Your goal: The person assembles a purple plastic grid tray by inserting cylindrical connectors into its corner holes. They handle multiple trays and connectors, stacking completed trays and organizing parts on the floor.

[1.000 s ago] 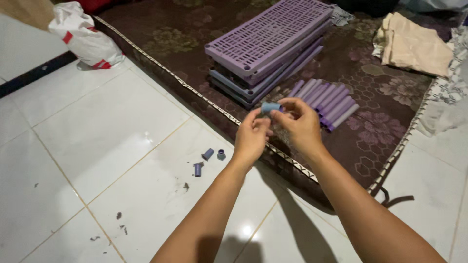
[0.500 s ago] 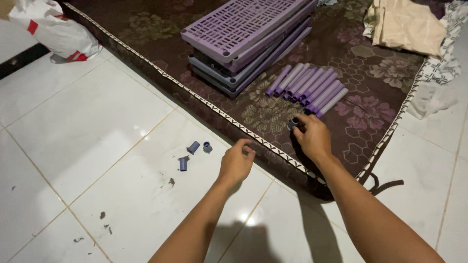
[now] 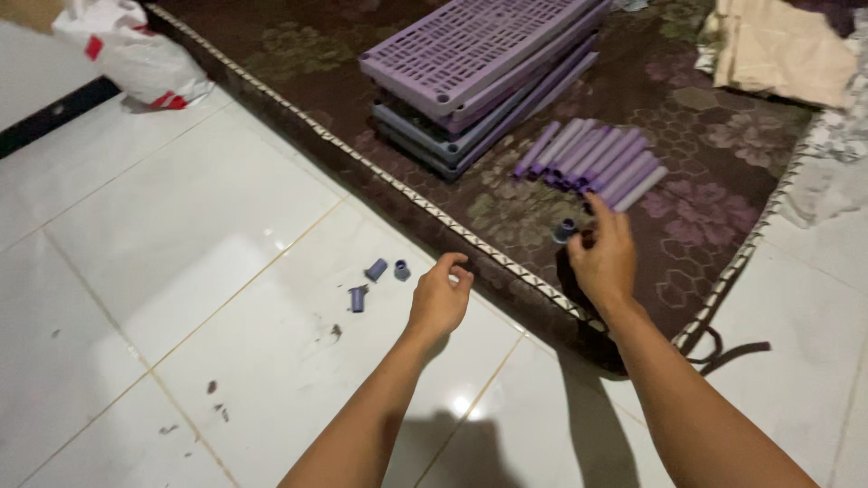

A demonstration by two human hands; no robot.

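Observation:
My right hand [image 3: 604,260] rests on the brown flowered mattress [image 3: 687,235], fingers apart. A small blue-grey plastic cap [image 3: 565,230] stands on the mattress right at its fingertips. Whether they still touch is unclear. My left hand [image 3: 440,298] hovers over the white tile floor [image 3: 181,235], loosely curled and holding nothing. Left of it, three small blue-grey connector pieces [image 3: 375,271] lie on the tiles. A row of several purple tubes [image 3: 592,163] lies just beyond my right hand.
A stack of purple slotted shelf panels [image 3: 479,63] sits on the mattress behind the tubes. A white and red plastic bag [image 3: 131,54] lies at top left, beige cloth [image 3: 782,50] at top right. A dark strap [image 3: 728,352] trails off the mattress corner.
A second ago both hands held the cap up together. My right hand carried it down to the mattress and has now loosened off it; my left hand dropped toward the floor.

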